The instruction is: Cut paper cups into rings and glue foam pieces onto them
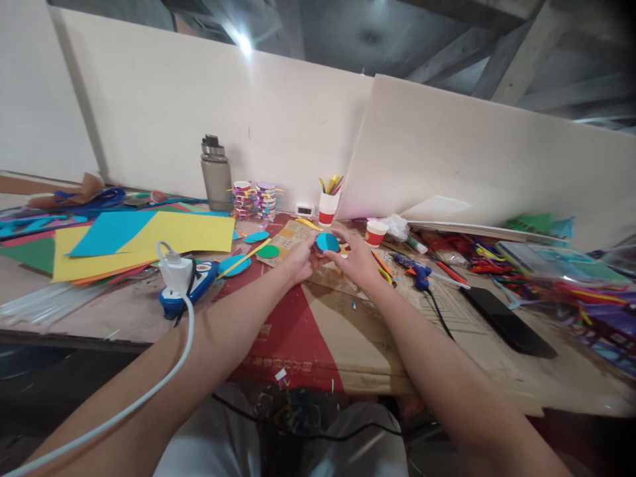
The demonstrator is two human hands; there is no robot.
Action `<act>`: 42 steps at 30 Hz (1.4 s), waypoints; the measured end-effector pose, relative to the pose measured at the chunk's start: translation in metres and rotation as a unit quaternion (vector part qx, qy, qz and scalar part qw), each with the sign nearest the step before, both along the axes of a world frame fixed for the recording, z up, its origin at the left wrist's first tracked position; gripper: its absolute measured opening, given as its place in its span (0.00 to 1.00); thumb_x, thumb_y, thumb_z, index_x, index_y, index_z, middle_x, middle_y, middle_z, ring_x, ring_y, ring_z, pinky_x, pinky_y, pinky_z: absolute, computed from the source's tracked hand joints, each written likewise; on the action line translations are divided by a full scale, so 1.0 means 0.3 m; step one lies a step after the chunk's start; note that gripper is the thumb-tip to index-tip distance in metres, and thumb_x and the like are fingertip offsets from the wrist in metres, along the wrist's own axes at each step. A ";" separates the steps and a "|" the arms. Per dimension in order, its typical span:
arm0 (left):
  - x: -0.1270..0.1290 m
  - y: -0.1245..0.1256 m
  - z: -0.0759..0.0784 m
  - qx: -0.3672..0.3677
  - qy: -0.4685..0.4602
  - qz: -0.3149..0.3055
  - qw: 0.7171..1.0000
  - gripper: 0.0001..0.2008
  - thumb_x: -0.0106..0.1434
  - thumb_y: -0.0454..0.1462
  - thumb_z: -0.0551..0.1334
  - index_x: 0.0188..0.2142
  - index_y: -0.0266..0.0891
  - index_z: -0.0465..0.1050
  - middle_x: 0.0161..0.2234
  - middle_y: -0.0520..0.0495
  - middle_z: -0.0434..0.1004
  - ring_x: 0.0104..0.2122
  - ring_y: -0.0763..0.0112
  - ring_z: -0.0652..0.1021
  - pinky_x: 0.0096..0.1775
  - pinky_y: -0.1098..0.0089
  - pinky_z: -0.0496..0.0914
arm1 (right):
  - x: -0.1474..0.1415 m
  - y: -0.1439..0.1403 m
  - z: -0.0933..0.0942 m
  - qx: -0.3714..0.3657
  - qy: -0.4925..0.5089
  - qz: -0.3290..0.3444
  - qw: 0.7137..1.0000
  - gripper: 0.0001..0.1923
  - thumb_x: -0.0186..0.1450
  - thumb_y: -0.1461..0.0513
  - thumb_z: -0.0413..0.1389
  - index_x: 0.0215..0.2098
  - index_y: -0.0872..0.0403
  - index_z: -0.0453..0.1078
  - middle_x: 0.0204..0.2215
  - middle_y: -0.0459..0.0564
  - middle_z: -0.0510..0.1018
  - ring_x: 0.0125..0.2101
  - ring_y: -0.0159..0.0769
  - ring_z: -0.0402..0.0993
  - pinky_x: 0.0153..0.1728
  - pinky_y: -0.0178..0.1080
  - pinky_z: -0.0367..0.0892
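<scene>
fingers (336, 259) around a bright blue disc (326, 242)

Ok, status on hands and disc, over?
Left hand, right hand: holding blue disc between them. Disc: blue face up. Nearby: paper cup just beyond right hand, glue gun farther right.

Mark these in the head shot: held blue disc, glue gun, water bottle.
Blue disc (326, 242): head view, middle of its flat face.
Glue gun (421, 272): head view, its blue body.
Water bottle (216, 179): head view, middle of its grey body.
</scene>
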State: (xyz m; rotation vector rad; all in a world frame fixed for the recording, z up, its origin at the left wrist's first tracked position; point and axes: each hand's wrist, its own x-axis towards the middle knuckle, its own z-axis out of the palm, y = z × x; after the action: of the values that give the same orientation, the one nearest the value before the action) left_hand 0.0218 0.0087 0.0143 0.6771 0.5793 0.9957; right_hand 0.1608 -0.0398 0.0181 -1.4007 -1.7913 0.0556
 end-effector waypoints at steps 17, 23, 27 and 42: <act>-0.052 0.052 0.016 -0.018 0.006 0.127 0.992 0.16 0.69 0.45 0.53 0.36 0.36 0.72 0.24 0.48 0.77 0.23 0.73 0.77 0.22 0.76 0.65 | -0.019 -0.015 -0.007 -0.124 -0.161 -0.050 0.978 0.19 0.62 0.54 0.61 0.49 0.51 0.76 0.49 0.53 0.79 0.53 0.49 0.68 0.56 0.49 0.58; -0.066 0.050 0.020 -0.007 -0.006 0.101 0.995 0.25 0.71 0.51 0.46 0.36 0.36 0.74 0.25 0.46 0.78 0.20 0.72 0.75 0.20 0.74 0.61 | -0.017 -0.023 -0.001 -0.161 -0.196 -0.047 0.966 0.21 0.62 0.49 0.59 0.51 0.48 0.76 0.51 0.53 0.78 0.56 0.50 0.66 0.56 0.49 0.56; -0.063 0.040 0.030 0.031 -0.040 0.060 0.997 0.20 0.71 0.46 0.49 0.37 0.35 0.74 0.29 0.44 0.80 0.24 0.72 0.78 0.23 0.75 0.66 | 0.041 -0.015 0.041 -0.122 -0.135 -0.105 0.978 0.20 0.66 0.54 0.55 0.52 0.55 0.74 0.50 0.54 0.79 0.50 0.42 0.73 0.51 0.40 0.62; -0.077 0.031 0.055 0.098 -0.090 0.026 0.991 0.13 0.65 0.35 0.54 0.41 0.31 0.75 0.35 0.40 0.82 0.37 0.66 0.81 0.39 0.69 0.76 | 0.158 -0.052 0.063 -0.284 -0.262 -0.220 0.896 0.23 0.66 0.49 0.52 0.42 0.59 0.77 0.44 0.63 0.80 0.45 0.48 0.77 0.41 0.40 0.66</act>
State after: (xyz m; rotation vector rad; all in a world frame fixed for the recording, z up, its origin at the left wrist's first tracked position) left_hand -0.0012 0.0178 0.0308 0.7398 0.3448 1.1604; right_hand 0.2081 -0.0555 0.0371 -2.4058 -1.9078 -0.0487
